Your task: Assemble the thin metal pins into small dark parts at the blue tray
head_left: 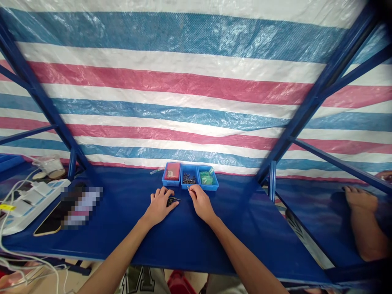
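My left hand (159,205) lies on the blue tabletop with its fingers spread, partly covering a small pile of dark, thin metal pieces that look like screws (173,200). My right hand (200,201) is closed in a pinch at the front edge of the middle blue bin (184,186). What its fingertips hold is too small to make out. More of the dark screw-like pieces (189,179) lie inside that bin. To its left, a blue bin (165,183) contains a red item (172,171). On the right, another blue bin (210,188) holds small green packets (206,177).
A white power strip (45,200) with plugs and cables, a phone (52,218) and a clear plastic cup (52,165) are at the left. Blue metal frame bars (284,139) rise on both sides. Beyond the right one rests another person's arm (364,220). Striped sheeting (183,81) hangs behind.
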Demonstrator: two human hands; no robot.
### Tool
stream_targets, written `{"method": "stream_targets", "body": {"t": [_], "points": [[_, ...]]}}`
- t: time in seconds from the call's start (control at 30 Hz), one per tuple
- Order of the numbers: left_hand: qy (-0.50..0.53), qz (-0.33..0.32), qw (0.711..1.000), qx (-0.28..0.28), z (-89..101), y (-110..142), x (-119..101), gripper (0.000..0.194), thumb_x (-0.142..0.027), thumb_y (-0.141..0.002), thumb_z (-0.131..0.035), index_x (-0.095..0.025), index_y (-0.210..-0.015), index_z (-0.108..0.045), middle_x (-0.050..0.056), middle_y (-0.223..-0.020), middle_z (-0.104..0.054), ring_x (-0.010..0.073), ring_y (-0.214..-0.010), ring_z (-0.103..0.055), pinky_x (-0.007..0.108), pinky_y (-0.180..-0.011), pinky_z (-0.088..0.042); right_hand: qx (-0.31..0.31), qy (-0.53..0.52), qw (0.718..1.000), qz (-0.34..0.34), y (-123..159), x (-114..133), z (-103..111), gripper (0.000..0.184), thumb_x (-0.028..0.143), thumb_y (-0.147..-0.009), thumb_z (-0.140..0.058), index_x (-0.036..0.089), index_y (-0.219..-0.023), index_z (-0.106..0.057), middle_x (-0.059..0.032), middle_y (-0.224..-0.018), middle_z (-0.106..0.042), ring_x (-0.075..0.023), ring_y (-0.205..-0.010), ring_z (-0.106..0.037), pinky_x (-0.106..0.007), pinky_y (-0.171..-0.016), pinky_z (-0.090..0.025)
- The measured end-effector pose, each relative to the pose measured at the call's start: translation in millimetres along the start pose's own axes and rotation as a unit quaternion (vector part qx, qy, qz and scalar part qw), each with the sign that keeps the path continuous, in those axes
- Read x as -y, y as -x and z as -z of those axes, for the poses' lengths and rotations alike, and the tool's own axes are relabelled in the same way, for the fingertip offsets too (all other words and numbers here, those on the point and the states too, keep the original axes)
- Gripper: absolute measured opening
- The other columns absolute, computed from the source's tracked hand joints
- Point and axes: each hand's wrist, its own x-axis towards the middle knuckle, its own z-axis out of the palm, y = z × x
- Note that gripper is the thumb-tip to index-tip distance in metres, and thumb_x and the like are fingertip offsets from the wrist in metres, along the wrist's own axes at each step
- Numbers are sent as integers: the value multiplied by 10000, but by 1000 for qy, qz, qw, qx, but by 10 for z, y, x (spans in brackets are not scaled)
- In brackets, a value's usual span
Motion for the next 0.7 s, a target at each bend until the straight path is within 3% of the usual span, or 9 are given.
{"method": "stream_targets", "body": {"t": [0.3,0.5,0.7], "points": [[63,-53,995,48,90,-30,-44,217,-414,-1106,-498,-315,-1194,-670,36,-1139,-614,245,-1042,-561,402,-895,-415,-52,-3,997,-52,-10,50,54,102,332,-1020,-559,260,-951,-580,-19,-1006,-623,-184,-743,-614,-314,-754,-474],[39,-58,997,35,119,-11,-87,230,-459,-1084,-542,-328,-1194,-695,39,-1125,-620,260,-1060,-549,441,-956,-407,-70,-55,994,-64,-31,58,69,172,401,-1017,-577,263,-944,-648,-42,-991,-659,-207,-767,-626,-328,-736,-520],[31,-65,997,26,115,-2,-75,260,-503,-1079,-539,-335,-1193,-701,47,-1175,-602,272,-1114,-533,468,-1002,-394,-49,-169,975,-132,-32,22,44,344,568,-1014,-553,275,-1088,-719,-42,-952,-711,-178,-591,-606,-287,-496,-484]]}}
